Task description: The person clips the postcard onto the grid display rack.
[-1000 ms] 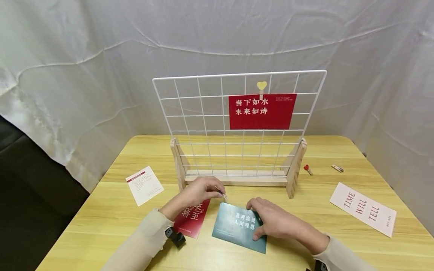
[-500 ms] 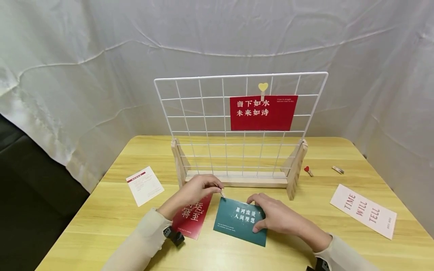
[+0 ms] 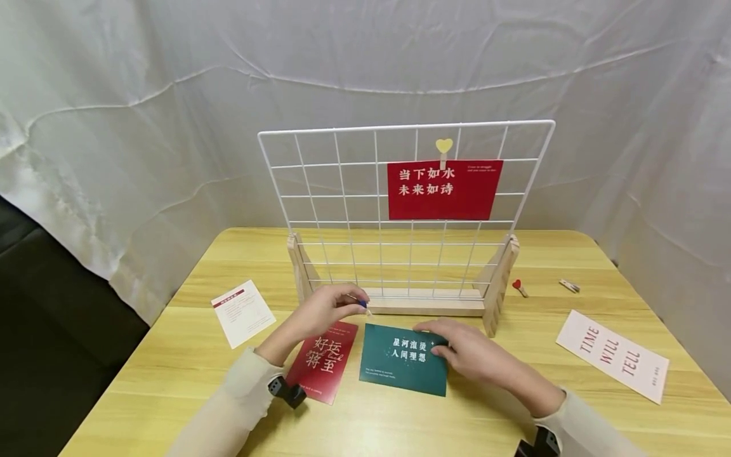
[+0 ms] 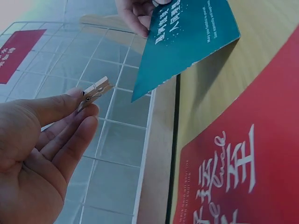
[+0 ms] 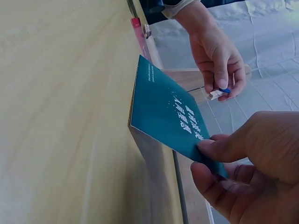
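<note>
Between its thumb and fingers my left hand (image 3: 328,311) pinches a small wooden clothespin (image 4: 95,91) with a blue end, its free tip pointing at the teal card. My right hand (image 3: 471,349) grips the teal card (image 3: 400,365) with white lettering by its upper right corner, thumb on the printed face and fingers behind. In the right wrist view the card stands tilted, its far edge raised off the wood. The clothespin and the card's upper left corner are close but apart. A red card (image 3: 327,362) lies on the table beneath my left forearm.
A white wire grid (image 3: 348,209) on wooden feet stands behind the hands. A red card (image 3: 442,200) hangs on it from a yellow heart clothespin (image 3: 443,152). A white card (image 3: 243,314) lies left; a pink card (image 3: 613,355), a red heart clothespin (image 3: 519,288) and another clothespin (image 3: 569,285) lie right.
The teal card has risen and tilted up toward me, and my right hand's grip has shifted to its upper corner. My left hand has moved up and slightly left with the clothespin.
</note>
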Demonstrator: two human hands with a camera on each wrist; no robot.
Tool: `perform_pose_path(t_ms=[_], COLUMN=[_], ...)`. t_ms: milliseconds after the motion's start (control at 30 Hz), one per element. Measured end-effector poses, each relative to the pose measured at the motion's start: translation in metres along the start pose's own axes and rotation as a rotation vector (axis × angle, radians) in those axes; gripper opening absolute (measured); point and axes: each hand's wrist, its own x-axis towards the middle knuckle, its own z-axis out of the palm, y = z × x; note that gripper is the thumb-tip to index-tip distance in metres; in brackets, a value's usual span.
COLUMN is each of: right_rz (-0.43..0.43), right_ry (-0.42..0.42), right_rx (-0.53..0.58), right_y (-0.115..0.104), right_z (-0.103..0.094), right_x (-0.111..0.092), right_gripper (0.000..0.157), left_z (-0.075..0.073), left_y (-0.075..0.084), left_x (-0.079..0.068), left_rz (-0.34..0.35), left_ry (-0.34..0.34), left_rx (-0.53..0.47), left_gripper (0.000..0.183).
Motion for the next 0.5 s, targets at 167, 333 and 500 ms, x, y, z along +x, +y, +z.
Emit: perform_pose_path(t_ms=[167,333,500], right_rz=[-0.010,-0.016,-0.061], right_ry=[0.036,0.064,0.102], right_rx=[-0.002,0.025,0.056], right_y=[-0.001,-0.003,-0.002], right_z=[-0.004,-0.009,-0.015], right_x=[0.001,0.005,0.009], right_gripper=[0.040,0.037,0.030], left_z=[-0.005,-0.011,-0.018], left_y=[0.002,0.006,0.012], left_x=[0.000,0.002,0.003], left_rz=[0.025,0.058,0.096], left_ry=[0.019,0.038,0.064], left_rx=[0.012,0.014,0.016], left_gripper=[0.016,0.016,0.018])
